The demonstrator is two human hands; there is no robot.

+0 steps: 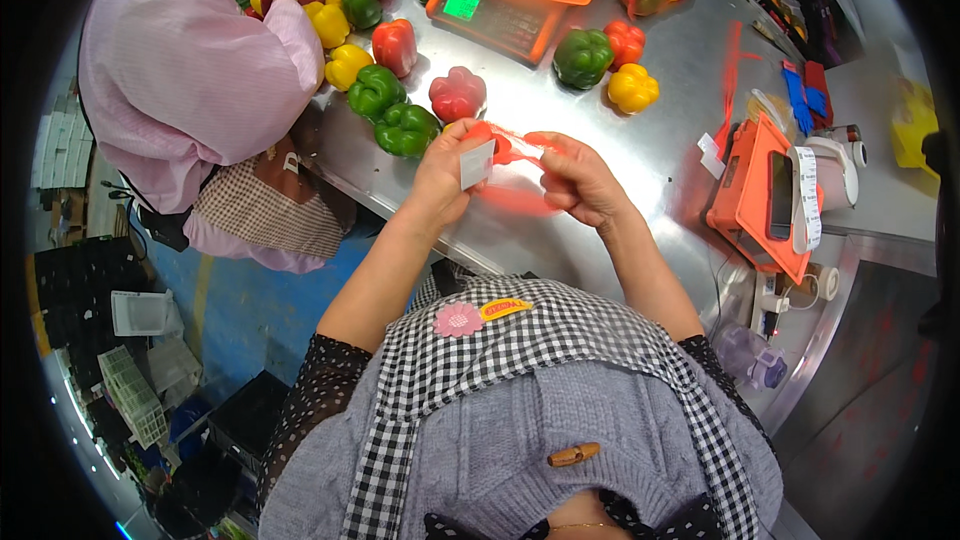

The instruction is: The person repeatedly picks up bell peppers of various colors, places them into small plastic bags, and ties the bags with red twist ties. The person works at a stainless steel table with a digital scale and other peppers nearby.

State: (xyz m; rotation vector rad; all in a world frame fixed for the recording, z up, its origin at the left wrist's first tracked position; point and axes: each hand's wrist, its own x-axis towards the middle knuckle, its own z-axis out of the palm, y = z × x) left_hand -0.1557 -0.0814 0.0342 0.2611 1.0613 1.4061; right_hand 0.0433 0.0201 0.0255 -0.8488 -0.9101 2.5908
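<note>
A red mesh bag [517, 199] is stretched between my two hands over the steel table [465, 236]. My left hand [450, 176] grips one side of it, with a white tag [477, 165] at the fingers. The other side is pinched in my right hand [581, 176]. Just beyond my left hand lie a red bell pepper [457, 94] and a green bell pepper [406, 130]. Past my right hand, a green bell pepper [583, 58], a red one [625, 43] and a yellow one [633, 88] sit grouped together. What the mesh contains cannot be told.
An orange weighing scale [495, 15] with peppers on its tray stands at the back. A co-worker in a pink sleeve [187, 75] handles peppers at the left. To the right are an orange label printer [757, 199], a bundle of red mesh [731, 90] and blue gloves [802, 101].
</note>
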